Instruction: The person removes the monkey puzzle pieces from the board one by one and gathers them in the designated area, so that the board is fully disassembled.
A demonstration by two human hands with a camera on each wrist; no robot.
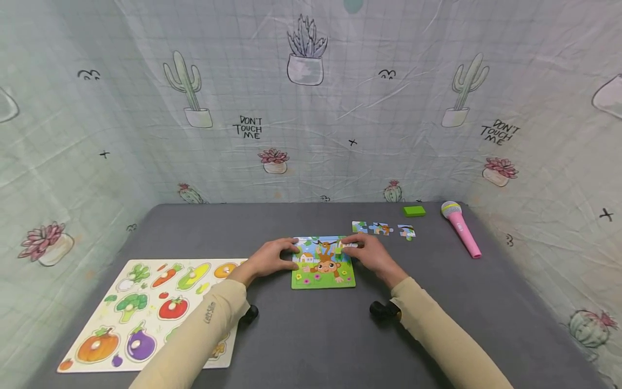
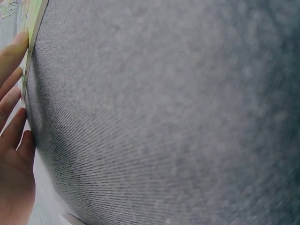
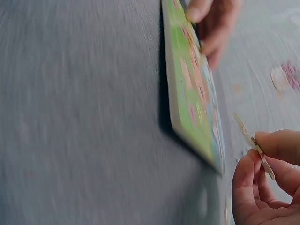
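Note:
A jigsaw puzzle board (image 1: 323, 278) with a monkey picture lies in front of me, partly filled in. My left hand (image 1: 268, 259) rests at its left edge, thumb and fingertips touching the board. In the left wrist view the fingers (image 2: 14, 115) look fairly straight along that edge. Above the board's right side, my right hand (image 1: 371, 255) pinches a thin puzzle piece (image 3: 251, 140) between thumb and fingers. The right wrist view shows this piece edge-on, apart from the board, so its picture is hidden.
Loose puzzle pieces (image 1: 382, 229) lie behind the right hand. Farther back are a green block (image 1: 414, 211) and a pink toy microphone (image 1: 461, 229). A vegetable peg board (image 1: 150, 319) lies at left, partly under the left forearm. A printed curtain (image 1: 311, 129) hangs behind the table.

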